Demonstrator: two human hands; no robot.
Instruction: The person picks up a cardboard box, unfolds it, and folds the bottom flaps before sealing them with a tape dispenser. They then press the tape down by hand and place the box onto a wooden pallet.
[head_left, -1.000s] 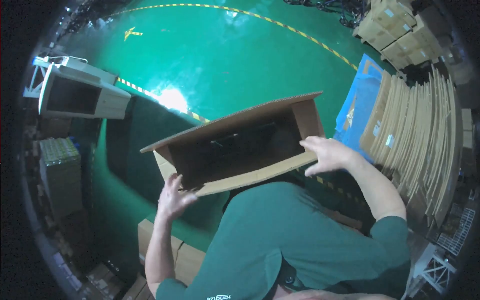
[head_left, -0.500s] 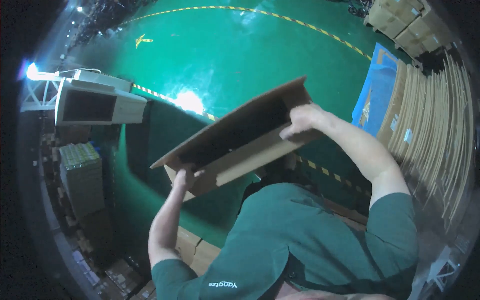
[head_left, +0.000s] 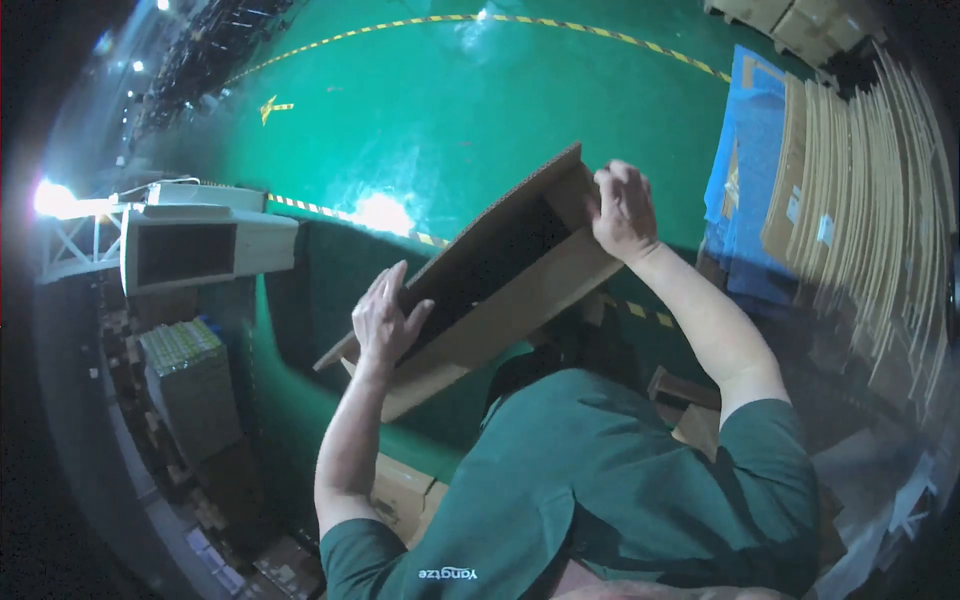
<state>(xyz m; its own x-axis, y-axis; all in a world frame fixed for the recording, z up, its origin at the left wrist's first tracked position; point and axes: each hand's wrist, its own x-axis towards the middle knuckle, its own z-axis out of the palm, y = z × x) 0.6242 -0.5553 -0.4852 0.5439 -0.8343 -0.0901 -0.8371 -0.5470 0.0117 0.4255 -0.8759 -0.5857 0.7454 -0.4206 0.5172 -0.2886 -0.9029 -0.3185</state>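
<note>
Between the two hands, over the green floor (head_left: pixel 520 90): an open cardboard box (head_left: pixel 519 296), long and narrow, tilted so its right end sits higher in view than its left. Interior dark, contents can't be made out. Long far flap (head_left: pixel 455 250) sticks up along the far side; near wall faces the wearer.

Left hand (head_left: pixel 385 318): open, fingers extended up and away, thumb spread to the right, at the left part of the box opening. Overlaps the box in view; can't confirm a grip. Right hand (head_left: pixel 625 212): fingers bent, back of hand up, at the box's right end. Thumb side next to the end wall; firm hold or just contact, can't tell.

Right side: row of cardboard sheets (head_left: pixel 860 210) on edge, packed close, with blue sheeting (head_left: pixel 755 160) at the end nearer the box. Cartons (head_left: pixel 800 28) at top right.

Left side: pale cabinet (head_left: pixel 262 248) with a dark front panel, bright lamp (head_left: pixel 55 200) beyond it. Below the cabinet in view, a tall stack (head_left: pixel 195 385) with a pale green top.

Yellow-black floor tape (head_left: pixel 480 17) arcs across the far floor; yellow arrow mark (head_left: pixel 275 108) at upper left. Brown cardboard (head_left: pixel 400 495) low down, beside the left forearm.
</note>
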